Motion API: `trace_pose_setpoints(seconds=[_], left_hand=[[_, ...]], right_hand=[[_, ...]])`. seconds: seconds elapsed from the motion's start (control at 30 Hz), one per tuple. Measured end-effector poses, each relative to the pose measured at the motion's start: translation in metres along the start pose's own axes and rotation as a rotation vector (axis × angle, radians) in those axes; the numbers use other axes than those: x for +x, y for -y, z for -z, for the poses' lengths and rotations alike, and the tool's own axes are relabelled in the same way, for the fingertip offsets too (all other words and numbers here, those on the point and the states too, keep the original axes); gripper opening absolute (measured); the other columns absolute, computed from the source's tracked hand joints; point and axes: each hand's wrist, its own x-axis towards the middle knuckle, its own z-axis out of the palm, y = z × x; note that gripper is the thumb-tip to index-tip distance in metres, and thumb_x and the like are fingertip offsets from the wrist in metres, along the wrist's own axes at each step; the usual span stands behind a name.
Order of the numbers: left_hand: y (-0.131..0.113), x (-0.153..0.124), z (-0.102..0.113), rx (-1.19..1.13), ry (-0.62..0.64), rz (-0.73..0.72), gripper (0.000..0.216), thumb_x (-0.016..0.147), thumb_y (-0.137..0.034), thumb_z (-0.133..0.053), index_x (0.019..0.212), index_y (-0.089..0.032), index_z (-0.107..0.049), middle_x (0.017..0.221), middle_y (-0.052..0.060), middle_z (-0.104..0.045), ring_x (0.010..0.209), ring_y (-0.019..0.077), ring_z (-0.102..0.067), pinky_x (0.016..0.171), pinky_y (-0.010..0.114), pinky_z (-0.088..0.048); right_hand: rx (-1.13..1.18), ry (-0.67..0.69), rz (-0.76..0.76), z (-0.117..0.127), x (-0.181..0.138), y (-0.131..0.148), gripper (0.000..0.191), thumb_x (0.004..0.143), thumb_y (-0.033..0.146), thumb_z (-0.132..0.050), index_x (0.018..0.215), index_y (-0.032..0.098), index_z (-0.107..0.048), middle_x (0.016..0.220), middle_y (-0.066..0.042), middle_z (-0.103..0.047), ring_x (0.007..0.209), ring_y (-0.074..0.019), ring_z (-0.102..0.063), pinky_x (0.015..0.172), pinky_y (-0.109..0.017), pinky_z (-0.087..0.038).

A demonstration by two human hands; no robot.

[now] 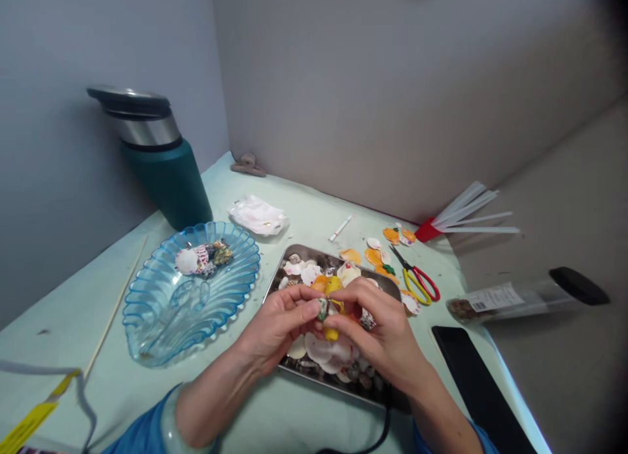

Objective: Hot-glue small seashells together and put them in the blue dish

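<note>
Above the metal tray (343, 390), my left hand (277, 326) pinches a small greenish, mottled shell (322, 309) between thumb and fingers. My right hand (385, 333) meets it there, its thumb and fingertips closed at the shell's right side. Whatever those right fingertips grip is too small and covered to make out. Directly behind and below the fingers shows a bright yellow object (331, 334), mostly hidden by the hands. White and spotted seashells (318, 349) fill the tray under both hands.
Left stands a blue scalloped dish (161, 336) with several shells, beside a teal bottle (169, 179). Right of the tray are orange shells (373, 256), scissors (417, 280), a red cup (428, 229) of translucent sticks, a clear tube (530, 294) and a black flat object (475, 382).
</note>
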Motion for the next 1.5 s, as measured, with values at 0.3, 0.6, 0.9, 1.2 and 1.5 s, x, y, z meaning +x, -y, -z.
trace_pose_setpoints(seconds=[0.3,0.6,0.9,1.2,1.5], left_hand=[[0.0005,0.0008,0.0004,-0.016,0.039,-0.005,0.030,0.073,-0.032,-0.076,0.091,-0.010,-0.065,0.071,0.004,-0.066,0.057,0.0096,-0.059,0.059,0.022,-0.051],[0.0003,0.0011,0.0010,-0.032,0.049,-0.025,0.026,0.080,-0.030,-0.070,0.096,-0.011,-0.063,0.073,0.003,-0.062,0.057,0.0098,-0.058,0.057,0.023,-0.051],[0.0004,0.0007,0.0019,-0.015,0.003,-0.042,0.028,0.076,-0.025,-0.074,0.100,-0.013,-0.066,0.068,0.002,-0.064,0.056,0.0087,-0.057,0.059,0.022,-0.050],[0.0018,-0.0004,0.0015,0.037,0.079,-0.026,0.029,0.082,-0.032,-0.067,0.101,-0.011,-0.066,0.066,0.003,-0.063,0.056,0.0097,-0.057,0.061,0.024,-0.049],[-0.0003,-0.0004,-0.0002,0.056,0.058,0.001,0.034,0.077,-0.028,-0.071,0.105,-0.010,-0.066,0.068,0.004,-0.064,0.054,0.0094,-0.057,0.059,0.022,-0.046]], right_hand=[[-0.011,0.044,0.002,0.0018,0.0003,-0.0039,0.020,0.090,0.030,-0.062,0.105,0.018,-0.062,0.082,-0.003,-0.057,0.076,-0.0185,-0.054,0.067,-0.032,-0.043],[-0.111,0.029,0.030,0.0002,0.0005,-0.0070,0.013,0.088,0.027,-0.065,0.097,0.018,-0.065,0.084,-0.005,-0.059,0.079,-0.0206,-0.056,0.071,-0.034,-0.044],[-0.105,-0.002,0.035,0.0006,-0.0011,-0.0077,0.016,0.088,0.019,-0.063,0.104,0.018,-0.063,0.090,-0.006,-0.059,0.085,-0.0209,-0.057,0.074,-0.036,-0.046],[-0.027,0.062,0.004,0.0038,-0.0006,-0.0012,0.028,0.090,0.017,-0.059,0.117,0.025,-0.061,0.100,-0.005,-0.059,0.094,-0.0205,-0.057,0.080,-0.037,-0.046],[-0.040,0.109,0.022,0.0036,0.0000,-0.0013,0.030,0.092,0.018,-0.057,0.121,0.026,-0.060,0.104,-0.006,-0.060,0.097,-0.0211,-0.057,0.083,-0.039,-0.047]])
